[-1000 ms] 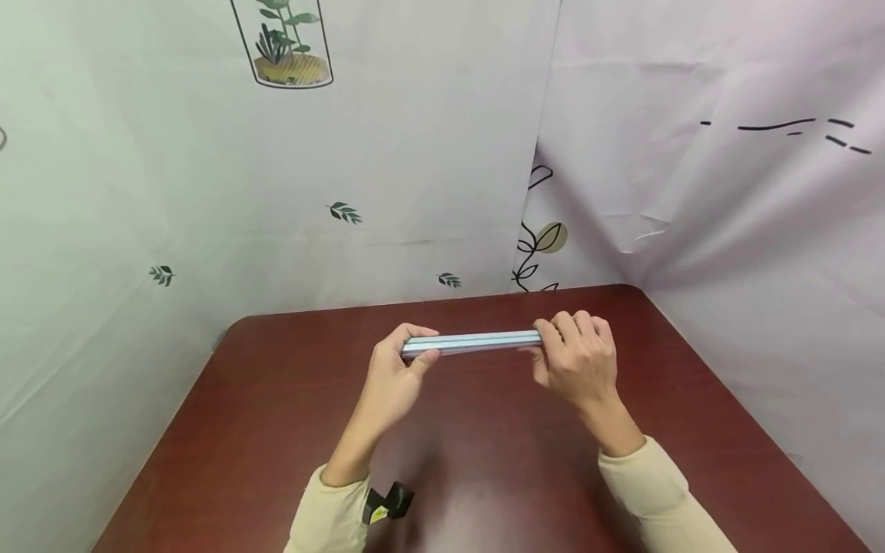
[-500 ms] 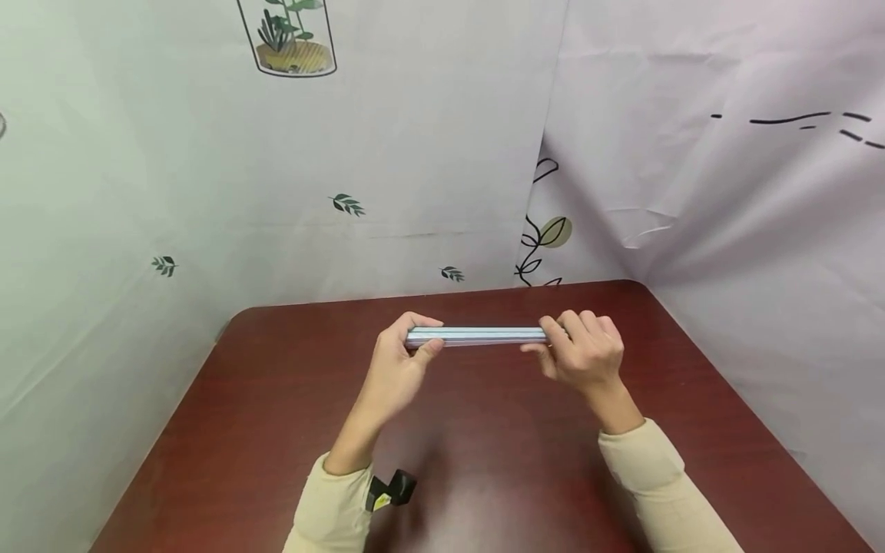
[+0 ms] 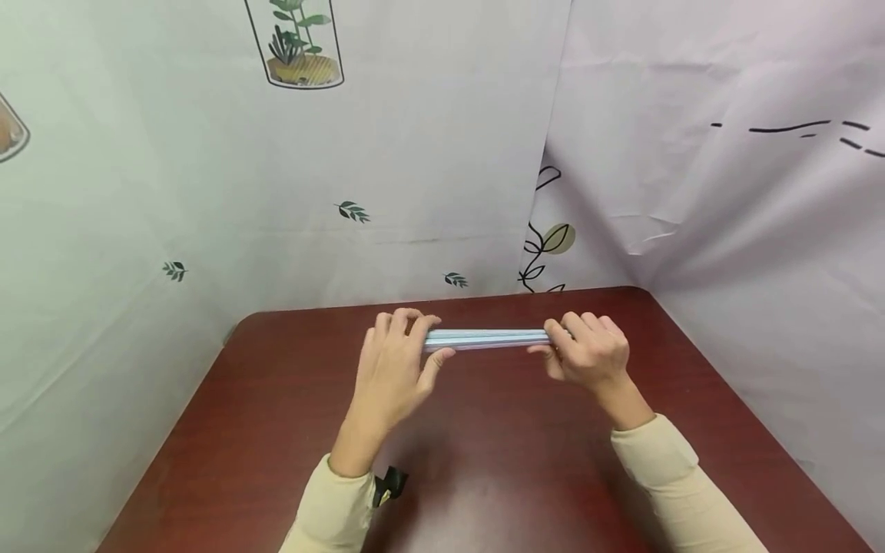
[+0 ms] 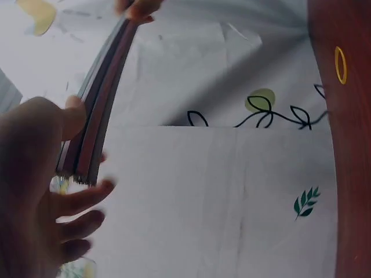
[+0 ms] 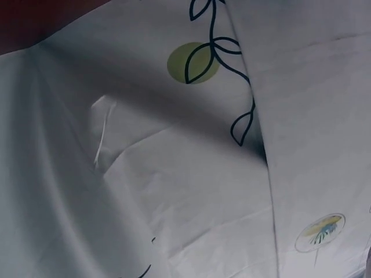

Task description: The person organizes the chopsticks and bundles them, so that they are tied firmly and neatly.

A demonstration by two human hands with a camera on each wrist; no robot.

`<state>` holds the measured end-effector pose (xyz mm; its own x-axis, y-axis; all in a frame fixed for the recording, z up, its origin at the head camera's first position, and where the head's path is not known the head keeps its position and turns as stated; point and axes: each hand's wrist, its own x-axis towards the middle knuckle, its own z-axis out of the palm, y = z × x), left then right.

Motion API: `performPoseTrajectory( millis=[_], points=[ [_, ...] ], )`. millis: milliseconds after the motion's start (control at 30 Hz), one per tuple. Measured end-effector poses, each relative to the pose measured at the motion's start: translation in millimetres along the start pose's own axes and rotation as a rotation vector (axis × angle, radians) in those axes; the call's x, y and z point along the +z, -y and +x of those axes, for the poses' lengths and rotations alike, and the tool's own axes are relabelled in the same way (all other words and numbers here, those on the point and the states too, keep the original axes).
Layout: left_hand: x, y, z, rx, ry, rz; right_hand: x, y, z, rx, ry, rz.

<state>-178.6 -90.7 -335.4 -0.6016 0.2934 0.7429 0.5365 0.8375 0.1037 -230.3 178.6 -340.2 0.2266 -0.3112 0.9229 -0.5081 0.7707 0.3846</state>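
Observation:
A thin, light-blue layered bundle [image 3: 494,339] is held level between both hands above the table in the head view; I cannot tell its kind. My left hand [image 3: 390,372] has its thumb along the lower edge and its index finger over the top at the left end, the other fingers spread. In the left wrist view the bundle [image 4: 95,110] shows dark, striped layers and a ragged end, with the left thumb against one face. My right hand [image 3: 588,349] grips the other end with curled fingers. The right wrist view shows no bundle.
Below the hands lies a dark red-brown table [image 3: 484,453]. White cloth walls [image 3: 415,153] with plant drawings stand behind and at both sides. A small black device [image 3: 389,486] sits at the left sleeve cuff. A yellow ring shape [image 4: 340,65] appears over the table in the left wrist view.
My left hand has turned and spread its fingers at the bundle's end, its back now facing up more. The layers look more fanned out. My right hand keeps its grip, slightly further right.

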Motion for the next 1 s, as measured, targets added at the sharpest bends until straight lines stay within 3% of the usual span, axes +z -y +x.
performPoseTrajectory(
  millis=[100, 167, 267, 367, 533, 733, 1000],
  points=[
    [2.7, -11.7, -0.2, 0.080, -0.157, 0.159, -1, -1, 3.7, 0.001, 0.001, -0.002],
    [7.0, -23.4, 0.2, 0.151, -0.259, 0.213, -2, -2, 6.8, 0.002, 0.003, -0.007],
    [16.6, -40.0, 1.0, 0.239, -0.333, 0.252, -3, -3, 11.2, 0.000, 0.002, -0.022],
    [25.3, -49.2, 0.9, 0.239, -0.308, 0.297, -4, -1, 14.9, -0.001, -0.009, -0.049],
    [34.6, -49.5, 1.9, 0.164, -0.279, 0.351, -4, 4, 19.4, -0.006, -0.036, -0.078],
    [46.7, -39.0, 8.9, 0.097, -0.304, 0.383, -2, 7, 22.5, -0.022, -0.073, -0.102],
    [53.4, -27.6, 6.5, 0.105, -0.364, 0.432, 2, 15, 21.5, -0.034, -0.082, -0.088]
  ],
)
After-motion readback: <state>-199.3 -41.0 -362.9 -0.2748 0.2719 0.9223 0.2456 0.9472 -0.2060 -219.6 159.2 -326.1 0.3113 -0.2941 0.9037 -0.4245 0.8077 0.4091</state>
